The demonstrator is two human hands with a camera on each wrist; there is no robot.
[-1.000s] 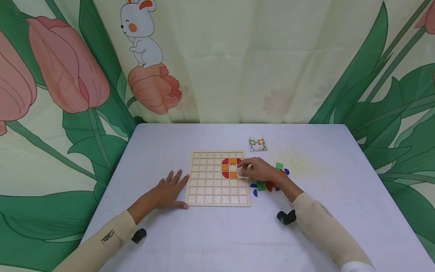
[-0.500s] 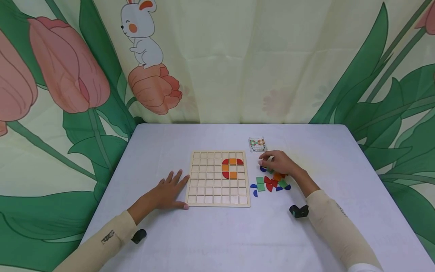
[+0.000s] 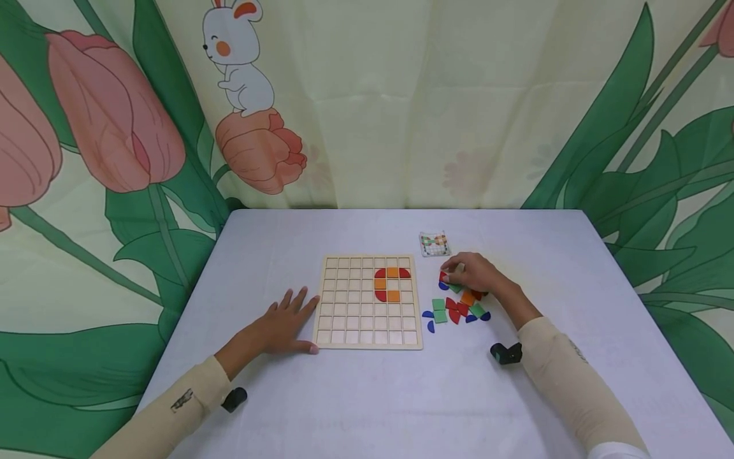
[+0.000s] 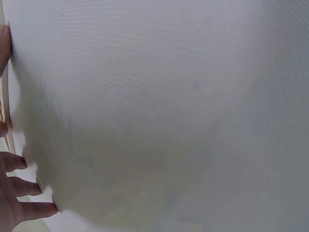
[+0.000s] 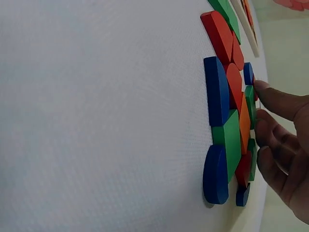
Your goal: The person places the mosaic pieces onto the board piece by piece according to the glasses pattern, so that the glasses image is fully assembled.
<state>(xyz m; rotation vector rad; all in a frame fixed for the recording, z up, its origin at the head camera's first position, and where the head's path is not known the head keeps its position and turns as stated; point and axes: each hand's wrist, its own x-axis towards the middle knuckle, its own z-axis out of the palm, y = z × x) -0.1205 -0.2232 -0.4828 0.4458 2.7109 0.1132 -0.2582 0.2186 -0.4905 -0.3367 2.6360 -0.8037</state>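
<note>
A square wooden grid board (image 3: 358,322) lies mid-table in the head view. Red quarter-round pieces and orange squares (image 3: 392,296) form a ring with its right side open in the board's upper right. My left hand (image 3: 287,323) is spread flat on the cloth, fingertips and thumb at the board's left edge. Right of the board, my right hand (image 3: 473,271) pinches a red piece (image 3: 442,276) between thumb and forefinger, just above a blue half-round piece (image 3: 443,286). In the right wrist view the thumb (image 5: 277,100) covers part of that red piece.
A small pattern card (image 3: 434,244) lies behind the board's right corner. Loose green, red, orange and blue pieces (image 3: 439,316) are scattered between the board and my right forearm. A patterned curtain (image 3: 367,127) hangs behind the table.
My right hand has left the board's upper right and moved right to the loose pieces, where a red piece now shows at its fingertips. The left hand has stayed put.
</note>
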